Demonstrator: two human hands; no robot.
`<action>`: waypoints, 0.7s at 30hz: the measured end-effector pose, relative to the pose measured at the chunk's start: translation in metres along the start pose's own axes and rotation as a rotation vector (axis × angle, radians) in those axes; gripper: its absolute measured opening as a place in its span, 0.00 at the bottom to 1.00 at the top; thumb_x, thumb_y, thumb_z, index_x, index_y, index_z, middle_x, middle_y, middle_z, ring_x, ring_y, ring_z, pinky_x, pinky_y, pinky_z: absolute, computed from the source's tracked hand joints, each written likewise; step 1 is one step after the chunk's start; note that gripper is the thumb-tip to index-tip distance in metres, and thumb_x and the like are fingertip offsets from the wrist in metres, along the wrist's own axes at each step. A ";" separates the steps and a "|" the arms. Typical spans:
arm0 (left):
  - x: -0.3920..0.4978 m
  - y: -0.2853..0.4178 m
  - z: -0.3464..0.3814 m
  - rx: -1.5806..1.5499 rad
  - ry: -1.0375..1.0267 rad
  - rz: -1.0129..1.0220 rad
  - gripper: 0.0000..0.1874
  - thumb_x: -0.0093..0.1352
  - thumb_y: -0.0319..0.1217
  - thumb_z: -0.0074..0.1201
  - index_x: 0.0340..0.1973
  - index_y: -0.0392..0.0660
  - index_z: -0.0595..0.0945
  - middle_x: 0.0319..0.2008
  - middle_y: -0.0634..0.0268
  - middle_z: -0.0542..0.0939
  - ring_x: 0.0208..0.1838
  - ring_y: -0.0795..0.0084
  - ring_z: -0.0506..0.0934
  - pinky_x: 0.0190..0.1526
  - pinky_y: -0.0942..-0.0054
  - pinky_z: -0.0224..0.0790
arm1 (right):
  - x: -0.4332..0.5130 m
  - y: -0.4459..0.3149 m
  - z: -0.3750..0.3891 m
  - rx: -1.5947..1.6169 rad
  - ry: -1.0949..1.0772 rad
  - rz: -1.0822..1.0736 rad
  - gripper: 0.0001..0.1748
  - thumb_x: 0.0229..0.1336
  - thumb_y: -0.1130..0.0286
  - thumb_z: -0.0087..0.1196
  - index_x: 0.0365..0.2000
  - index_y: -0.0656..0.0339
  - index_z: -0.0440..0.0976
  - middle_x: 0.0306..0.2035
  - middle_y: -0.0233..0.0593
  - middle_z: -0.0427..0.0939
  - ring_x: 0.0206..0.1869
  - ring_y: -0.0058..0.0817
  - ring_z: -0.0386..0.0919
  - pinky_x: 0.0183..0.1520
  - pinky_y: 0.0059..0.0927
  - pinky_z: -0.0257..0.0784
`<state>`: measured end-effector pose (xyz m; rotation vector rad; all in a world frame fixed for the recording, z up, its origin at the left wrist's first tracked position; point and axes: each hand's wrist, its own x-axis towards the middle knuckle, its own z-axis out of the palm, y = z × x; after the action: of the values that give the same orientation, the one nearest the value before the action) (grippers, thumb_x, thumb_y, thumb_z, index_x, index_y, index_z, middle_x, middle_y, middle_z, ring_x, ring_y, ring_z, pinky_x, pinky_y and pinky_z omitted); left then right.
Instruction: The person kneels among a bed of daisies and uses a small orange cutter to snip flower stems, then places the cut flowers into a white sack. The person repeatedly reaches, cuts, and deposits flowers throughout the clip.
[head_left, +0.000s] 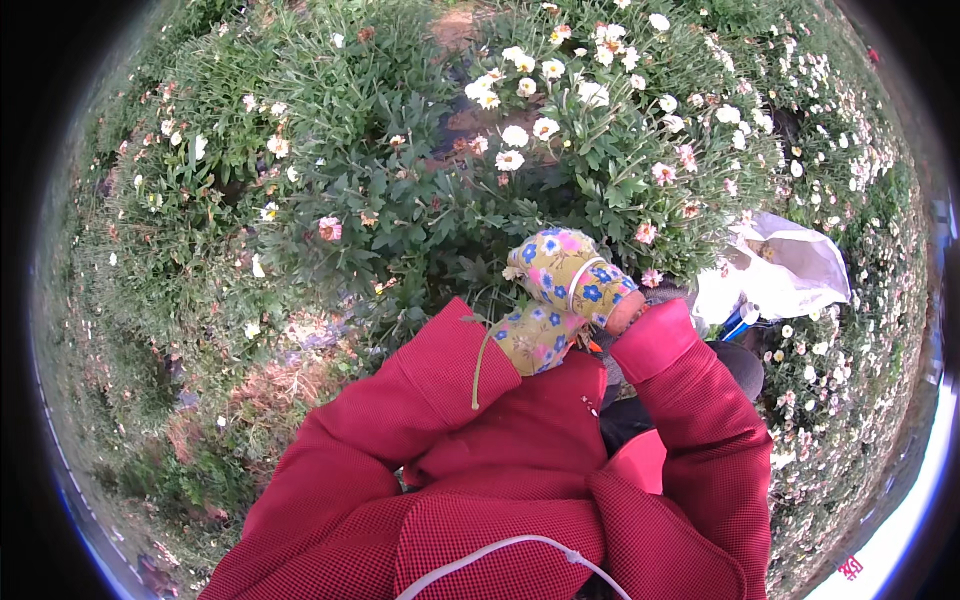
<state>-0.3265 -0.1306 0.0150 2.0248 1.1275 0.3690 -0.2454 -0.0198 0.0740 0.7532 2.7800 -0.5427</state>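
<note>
My right hand (559, 271), in a yellow floral-print fabric glove, is curled just above and against my left hand (536, 339), which wears a matching glove. A pale flower head (513, 273) shows at the right hand's outer edge. From beside the hands a thin green stem (480, 360) hangs across the left red cuff. The fingers of both hands are mostly hidden, so what they grip is unclear. Leafy flowering plants (420, 217) stand directly in front of the hands, and a pink bloom (652, 277) is close to the right wrist.
A white plastic bag (795, 266) gapes beside my right forearm, with a blue-and-white object (742, 321) under its edge. White flowers (515, 136) fill the plants ahead. Dry brown plant litter (281, 379) lies at the left, and a white cord (517, 541) loops over my jacket.
</note>
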 end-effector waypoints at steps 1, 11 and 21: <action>0.002 0.004 -0.004 -0.015 -0.098 -0.050 0.18 0.64 0.29 0.50 0.51 0.44 0.76 0.46 0.58 0.79 0.46 0.61 0.79 0.46 0.68 0.74 | 0.003 -0.001 0.002 -0.014 -0.056 0.034 0.09 0.47 0.67 0.59 0.32 0.52 0.81 0.30 0.39 0.82 0.34 0.38 0.82 0.34 0.37 0.78; 0.002 0.001 0.010 0.017 0.066 0.065 0.21 0.62 0.29 0.53 0.52 0.44 0.75 0.37 0.55 0.80 0.40 0.52 0.79 0.41 0.62 0.74 | 0.003 0.008 0.003 0.157 -0.143 -0.095 0.13 0.55 0.63 0.54 0.41 0.52 0.78 0.33 0.40 0.80 0.37 0.42 0.80 0.38 0.39 0.75; -0.002 -0.002 -0.003 -0.074 0.152 0.126 0.20 0.59 0.25 0.54 0.48 0.41 0.75 0.42 0.50 0.76 0.44 0.50 0.77 0.42 0.61 0.74 | -0.019 0.010 -0.052 1.450 0.458 0.194 0.07 0.54 0.70 0.59 0.32 0.62 0.77 0.24 0.31 0.76 0.28 0.13 0.71 0.32 0.23 0.67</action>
<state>-0.3300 -0.1301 0.0157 2.0354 1.0627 0.6284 -0.2297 0.0007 0.1242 1.4341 2.1403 -2.6437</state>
